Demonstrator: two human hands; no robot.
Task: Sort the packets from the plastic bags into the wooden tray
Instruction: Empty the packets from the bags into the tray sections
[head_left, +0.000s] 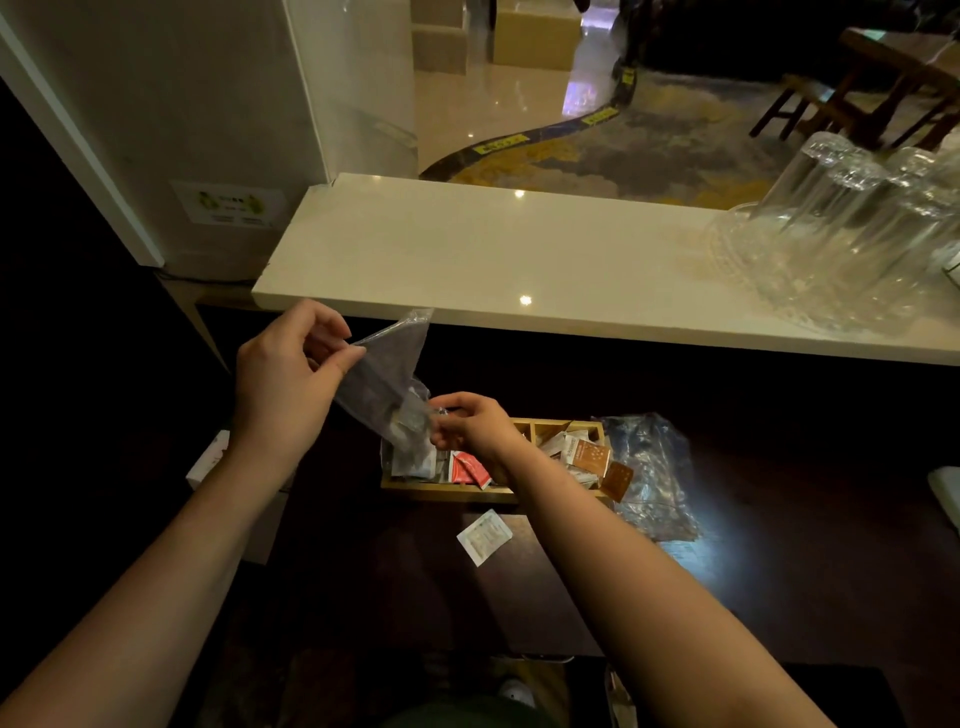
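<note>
1. Edges: the white counter ledge (519, 260) juts out above and behind my work area; its front lip runs just past my raised left hand. Its left and middle stretch is bare; upturned clear glasses (857, 223) crowd its right end.
2. Below the ledge lies a dark lower surface (779, 545). The wooden tray (447, 491) sits there, centre, its front rim toward me.
3. Room to move: open dark surface in front of the tray, broken only by one loose white packet (484, 537) lying flat, apart from the tray. A crumpled clear plastic bag (654, 478) lies against the tray's right end.
4. Left hand (291, 364): raised, back of hand toward me, thumb and fingers pinched shut on the upper edge of a clear plastic bag (384, 379), which hangs slanting down toward the tray's left end.
5. Right hand (472, 423): lower, over the tray, fingers curled and gripping the bag's bottom end. White packets show through the plastic there.
6. Tray contents: red packets (470, 469) in the middle, white ones at left, brown packets (592, 457) at right, one brown packet (618, 482) tipping over the right front corner.
7. Writing: print on packets and on a wall sticker (228, 203) is too small to read.
</note>
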